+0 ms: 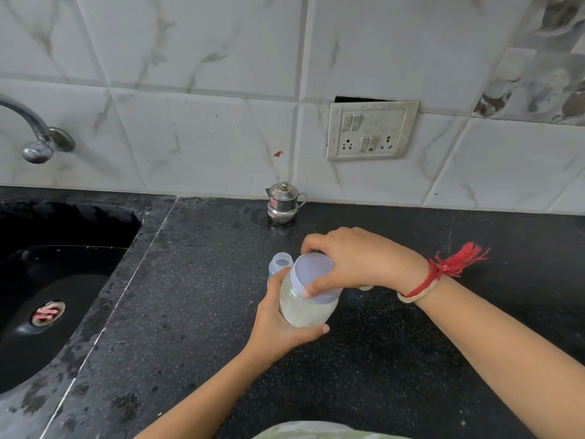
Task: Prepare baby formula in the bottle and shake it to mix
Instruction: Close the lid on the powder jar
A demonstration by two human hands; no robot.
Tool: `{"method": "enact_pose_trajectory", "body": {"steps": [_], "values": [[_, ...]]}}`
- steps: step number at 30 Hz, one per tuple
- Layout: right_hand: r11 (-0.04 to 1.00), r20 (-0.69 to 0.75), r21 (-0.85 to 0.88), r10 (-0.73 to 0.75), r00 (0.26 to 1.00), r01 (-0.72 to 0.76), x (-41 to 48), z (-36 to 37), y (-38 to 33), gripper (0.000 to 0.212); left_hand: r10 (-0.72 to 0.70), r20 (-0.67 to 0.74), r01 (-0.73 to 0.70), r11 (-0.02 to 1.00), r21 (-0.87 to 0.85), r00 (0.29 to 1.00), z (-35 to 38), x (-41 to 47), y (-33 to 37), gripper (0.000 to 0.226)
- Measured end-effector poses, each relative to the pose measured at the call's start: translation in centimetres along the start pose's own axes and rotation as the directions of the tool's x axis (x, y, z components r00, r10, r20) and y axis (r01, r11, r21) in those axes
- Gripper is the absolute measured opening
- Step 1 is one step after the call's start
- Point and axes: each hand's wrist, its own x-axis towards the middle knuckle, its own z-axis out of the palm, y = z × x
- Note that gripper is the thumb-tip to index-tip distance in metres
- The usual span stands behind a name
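Note:
A clear jar holding pale whitish powder is held tilted above the black counter. My left hand grips the jar's body from the left and below. My right hand curls over its pale lilac lid, fingers and thumb around the rim. Just behind the jar stands a small clear baby bottle with a bluish part, mostly hidden by the jar and my left hand. A small clear piece shows under my right wrist; what it is cannot be told.
A small steel lidded pot stands at the back by the tiled wall. A black sink fills the left, with a tap above. A switch and socket plate is on the wall. Black speckled counter lies in front.

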Motion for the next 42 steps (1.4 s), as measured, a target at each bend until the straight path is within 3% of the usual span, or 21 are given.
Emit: {"method": "enact_pose_trajectory", "body": {"steps": [3,5,7,9,11,16,20,22,25,28,32,35,37,40,42], "values": [[0.988,-0.194,-0.066,0.124,0.973,-0.139,0.1,0.5,-0.4,0.072,0.001,-0.004,-0.001,1.000,0.003,1.000,0.0,0.0,0.2,0.101],[0.992,-0.203,-0.040,0.109,0.973,-0.120,0.2,0.7,-0.4,0.079,0.003,-0.021,-0.003,1.000,-0.011,1.000,0.0,0.1,0.3,0.100],[0.998,-0.002,0.036,0.042,0.999,-0.042,0.0,0.2,-0.3,0.081,0.003,-0.039,-0.004,1.000,-0.020,0.999,0.0,0.1,0.1,0.099],[0.993,0.193,0.093,-0.085,0.977,0.068,0.0,-0.6,-0.3,0.091,-0.004,-0.048,0.003,1.000,-0.015,0.999,0.0,0.0,0.0,0.099],[0.987,0.239,0.086,-0.154,0.959,0.137,0.2,-0.6,-0.3,0.086,-0.015,-0.041,0.014,1.000,-0.013,0.999,0.1,0.0,-0.1,0.100],[0.999,0.136,-0.014,-0.035,0.990,0.038,0.4,0.2,-0.5,0.066,-0.021,-0.016,0.021,1.000,-0.021,1.000,0.0,-0.2,-0.2,0.098],[0.982,-0.105,-0.140,0.109,0.989,-0.123,0.5,0.4,-0.6,0.089,0.001,0.009,-0.001,1.000,0.014,1.000,-0.1,-0.5,0.0,0.100],[0.994,-0.038,-0.053,0.094,0.995,-0.096,0.4,0.4,-0.3,0.090,-0.003,-0.004,0.004,1.000,0.012,1.000,-0.2,-0.4,0.1,0.101],[0.992,0.211,0.105,-0.085,0.974,0.064,0.1,-0.7,0.0,0.099,-0.016,-0.029,0.016,1.000,0.004,0.999,-0.2,-0.3,0.3,0.100],[0.973,0.283,0.145,-0.213,0.935,0.177,0.2,-0.7,0.0,0.085,-0.019,-0.020,0.020,1.000,0.011,1.000,-0.2,-0.3,0.3,0.102],[0.999,0.093,-0.008,-0.038,0.995,0.038,0.3,0.0,-0.3,0.064,-0.015,0.016,0.015,1.000,0.015,1.000,-0.1,-0.5,0.4,0.100],[0.990,-0.063,-0.127,0.060,0.996,-0.068,0.4,0.5,0.0,0.087,-0.005,0.026,0.005,1.000,0.024,1.000,0.0,-0.6,0.8,0.097],[0.999,0.013,-0.040,0.036,0.999,-0.036,0.4,0.4,0.3,0.090,-0.020,0.011,0.020,1.000,0.003,1.000,0.0,-0.5,0.9,0.098],[0.982,0.239,0.125,-0.167,0.956,0.141,0.2,-0.4,0.7,0.094,-0.046,-0.012,0.046,0.999,-0.005,0.999,-0.2,-0.5,0.9,0.099],[0.969,0.251,0.141,-0.233,0.939,0.203,0.4,-0.2,0.7,0.086,-0.057,-0.011,0.057,0.998,-0.007,0.998,-0.2,-0.5,0.9,0.101]]}}
